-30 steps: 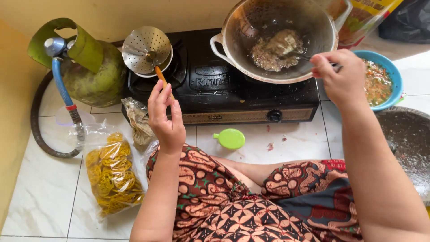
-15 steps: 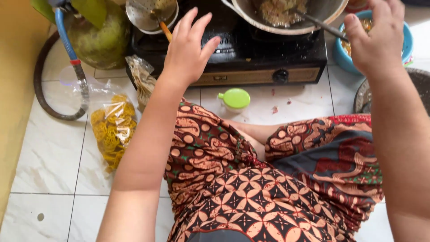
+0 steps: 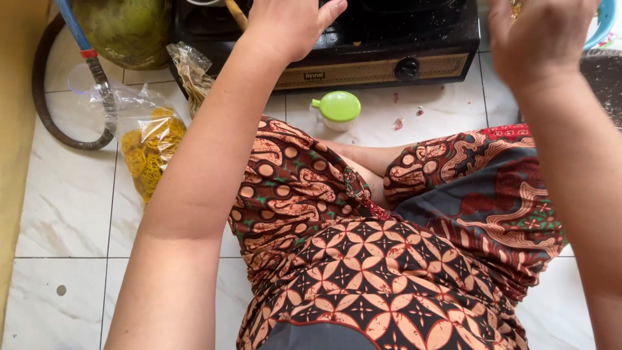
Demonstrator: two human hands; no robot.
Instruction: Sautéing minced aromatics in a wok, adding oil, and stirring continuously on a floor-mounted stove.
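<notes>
The person sits on the white tiled floor with patterned cloth over the legs, facing a black gas stove at the top of the head view.

Left hand: extended over the front left part of the stove, back of the hand upward, fingers loosely together and partly spread at the tips. It is just beside an orange-brown handle that rises from the stove's left burner area. Whether the hand grips the handle cannot be told, since the palm side is hidden.

Right hand: raised above the stove's right front corner, back of the hand toward the camera, fingers curled downward. The fingertips are cut off by the top edge, so any held item cannot be determined. A blue bowl shows just beside it at the right edge.

Surrounding items:
- A small jar with a green lid stands on the floor just in front of the stove, between the arms.
- A clear plastic bag of yellow crackers lies on the floor to the left.
- A green gas cylinder stands left of the stove, with a dark hose curving beside it.
</notes>
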